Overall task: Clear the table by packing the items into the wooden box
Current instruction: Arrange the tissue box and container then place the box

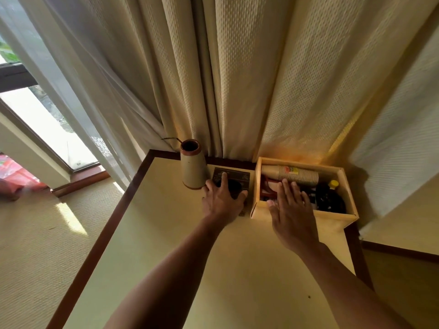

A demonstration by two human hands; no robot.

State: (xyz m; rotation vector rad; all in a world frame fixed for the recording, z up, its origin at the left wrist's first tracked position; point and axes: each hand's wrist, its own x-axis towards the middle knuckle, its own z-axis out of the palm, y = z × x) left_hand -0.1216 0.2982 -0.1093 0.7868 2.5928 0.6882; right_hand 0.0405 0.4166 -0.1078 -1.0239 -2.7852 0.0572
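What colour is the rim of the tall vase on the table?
The rim of the vase is reddish brown, the body pale grey-beige; the head view shows it.

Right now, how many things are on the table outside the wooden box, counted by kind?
vase: 1
patterned mat: 1
dark round item: 1
Total: 3

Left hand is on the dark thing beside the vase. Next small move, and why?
Probably lift the dark round item and carry it right into the wooden box: the left hand curls round it, and the right hand lies open over the box's near wall, seemingly steadying it.
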